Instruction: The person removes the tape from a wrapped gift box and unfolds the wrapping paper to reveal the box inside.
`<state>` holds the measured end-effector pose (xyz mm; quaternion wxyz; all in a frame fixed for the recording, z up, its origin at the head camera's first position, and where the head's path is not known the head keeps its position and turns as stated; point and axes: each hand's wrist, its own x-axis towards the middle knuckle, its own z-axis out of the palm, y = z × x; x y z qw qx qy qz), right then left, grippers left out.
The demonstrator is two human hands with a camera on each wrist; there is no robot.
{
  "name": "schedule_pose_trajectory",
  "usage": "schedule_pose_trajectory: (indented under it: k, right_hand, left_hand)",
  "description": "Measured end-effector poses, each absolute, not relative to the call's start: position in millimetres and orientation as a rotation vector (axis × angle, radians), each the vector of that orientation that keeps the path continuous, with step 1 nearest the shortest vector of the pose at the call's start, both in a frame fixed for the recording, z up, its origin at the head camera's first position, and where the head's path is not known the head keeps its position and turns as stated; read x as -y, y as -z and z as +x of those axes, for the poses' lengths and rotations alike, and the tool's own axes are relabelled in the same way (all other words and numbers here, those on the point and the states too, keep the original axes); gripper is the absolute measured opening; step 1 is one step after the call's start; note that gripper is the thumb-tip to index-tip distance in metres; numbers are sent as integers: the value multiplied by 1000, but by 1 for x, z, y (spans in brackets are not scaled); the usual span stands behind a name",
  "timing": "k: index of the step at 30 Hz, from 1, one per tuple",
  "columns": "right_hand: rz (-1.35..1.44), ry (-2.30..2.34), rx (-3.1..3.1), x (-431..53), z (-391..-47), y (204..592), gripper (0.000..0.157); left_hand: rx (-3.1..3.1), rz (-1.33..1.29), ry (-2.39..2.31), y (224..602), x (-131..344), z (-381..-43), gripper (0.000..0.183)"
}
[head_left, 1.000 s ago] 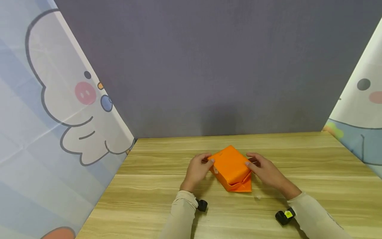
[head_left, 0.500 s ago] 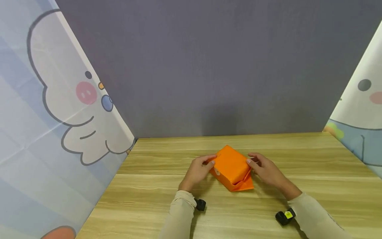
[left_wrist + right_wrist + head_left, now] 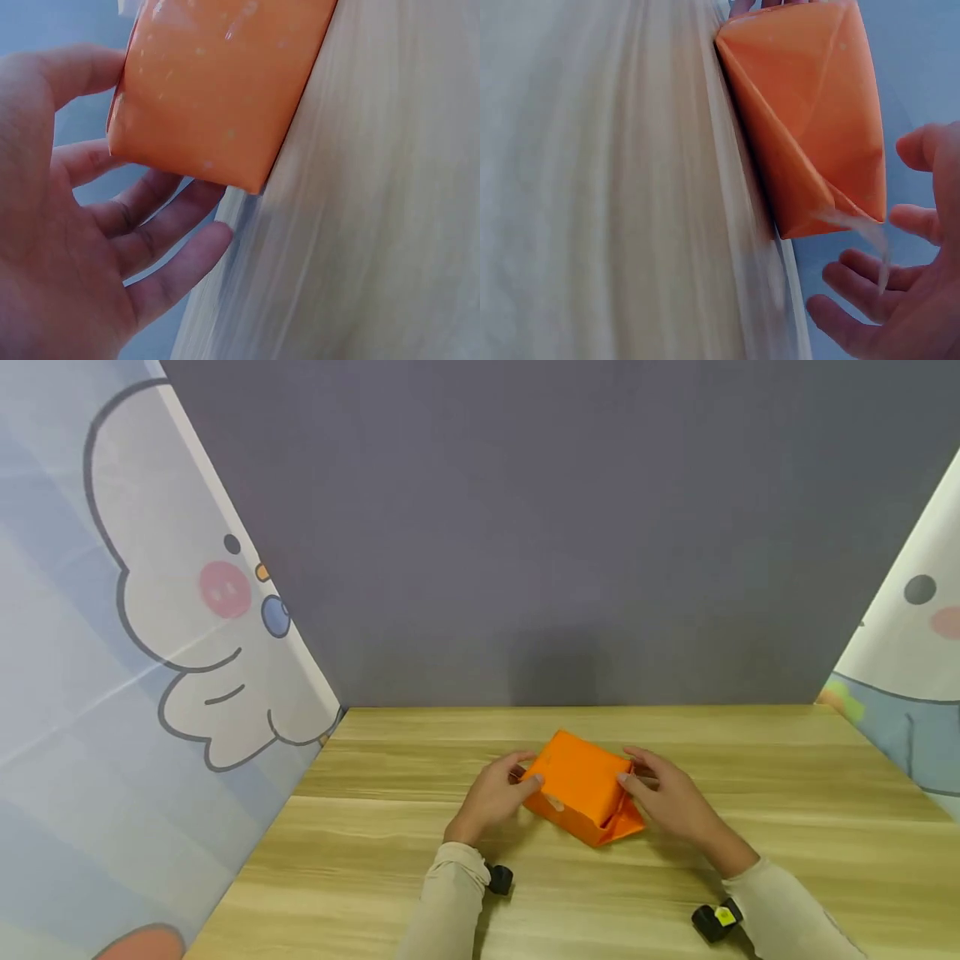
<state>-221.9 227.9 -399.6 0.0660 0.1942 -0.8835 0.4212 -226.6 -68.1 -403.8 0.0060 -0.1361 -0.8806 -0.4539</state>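
Observation:
An orange paper-wrapped box [image 3: 581,772] sits on the wooden table, set at an angle to me. My left hand [image 3: 491,797] holds its left corner, thumb on the upper edge and fingers behind the side. In the left wrist view the thumb and forefinger touch the orange paper [image 3: 210,90]. On the opposite side is my right hand [image 3: 671,797], thumb beside the right corner. The right wrist view shows its fingers spread and slightly apart from the wrapping. A folded triangular flap [image 3: 791,165] stands out at that end, with a strip of clear tape [image 3: 866,225] hanging off it.
The wood-grain table [image 3: 360,860] runs back to a dark grey panel [image 3: 562,527]. Cartoon-print curtains [image 3: 165,610] hang at both sides. A black wrist camera [image 3: 716,920] is strapped under the right sleeve, another [image 3: 499,878] under the left.
The orange box has turned counterclockwise on the table, its far corner swinging left and its near corner right. Both hands stay at its sides, and the head view has shifted slightly.

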Motion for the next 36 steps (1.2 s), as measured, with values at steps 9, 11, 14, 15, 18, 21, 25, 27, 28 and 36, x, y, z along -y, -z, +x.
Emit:
schedule_pose_trajectory:
  k: [9, 11, 14, 15, 18, 21, 25, 27, 28, 36]
  right_hand:
    - [556, -1198, 2619, -229, -218, 403, 47]
    - [557, -1177, 2631, -228, -217, 403, 45]
    - [563, -1141, 2658, -226, -216, 403, 46]
    - [565, -1130, 2668, -226, -215, 402, 46]
    - [560, -1118, 2684, -226, -214, 402, 48]
    - [552, -1097, 2700, -227, -214, 402, 50]
    - [558, -1086, 2723, -228, -215, 402, 54]
    - [562, -1085, 2732, -228, -216, 401, 56]
    - [563, -1083, 2737, -228, -217, 401, 57]
    - [568, -1066, 2756, -228, -220, 400, 59]
  left_hand:
    - [2799, -422, 1422, 402, 65, -224, 57]
    - [2809, -418, 1413, 403, 64, -223, 59]
    - [2819, -412, 1414, 405, 63, -221, 65]
    - [2819, -410, 1417, 406, 62, -220, 67]
    - [2808, -411, 1431, 408, 60, -219, 73]
    - [2803, -418, 1433, 409, 57, -218, 74]
    - [2812, -409, 1412, 408, 54, -218, 69]
    - [2822, -398, 1391, 406, 53, -219, 69]
    - [2826, -391, 1379, 405, 52, -219, 69]
    - [2808, -371, 1177, 403, 50, -220, 64]
